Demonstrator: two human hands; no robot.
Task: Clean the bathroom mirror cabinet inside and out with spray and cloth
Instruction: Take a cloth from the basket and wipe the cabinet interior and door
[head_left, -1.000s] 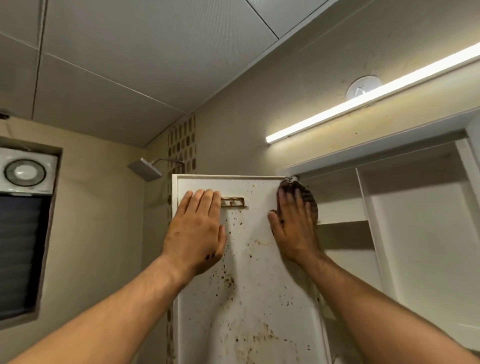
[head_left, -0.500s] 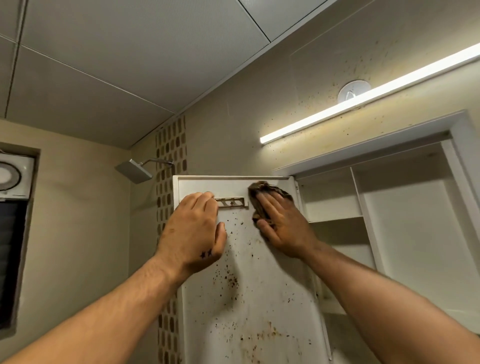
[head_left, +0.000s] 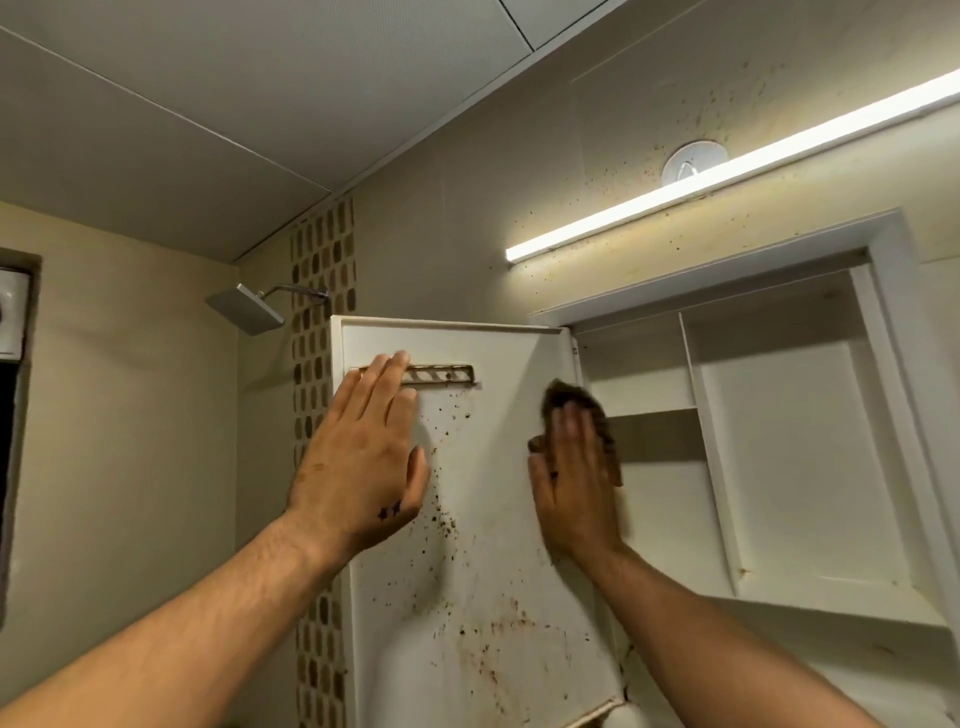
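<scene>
- My left hand (head_left: 358, 467) lies flat on the inner face of the open door (head_left: 493, 561), near its top left corner. The fingers are straight and close together.
- Its fingertips cover the left end of a rusty rail (head_left: 447, 375) fixed across the top of the door.
- My right hand (head_left: 571, 493) is also flat, fingers straight and pointing up. It presses a brown cloth (head_left: 569, 401) against the door close to the hinge edge.
- The cloth is bunched under the palm and fingers, and shows above the fingertips and along the hand's right side.
- Neither hand curls round anything; both are spread against the panel.
- The door is white and dirty, with brown specks (head_left: 447, 525) between my hands and a wider scatter of them lower down.
- The cabinet (head_left: 789, 457) stands open to the right of the door. It is white inside, with a shelf (head_left: 644, 408) in the left compartment and an upright divider beside it.
- A lit light strip (head_left: 727, 176) runs along the wall above the cabinet, with a round white fitting (head_left: 693, 156) just behind it. The wall there is speckled too.
- A square shower head (head_left: 247, 312) juts from the wall left of the door, beside a strip of brown tiles (head_left: 322, 260).
</scene>
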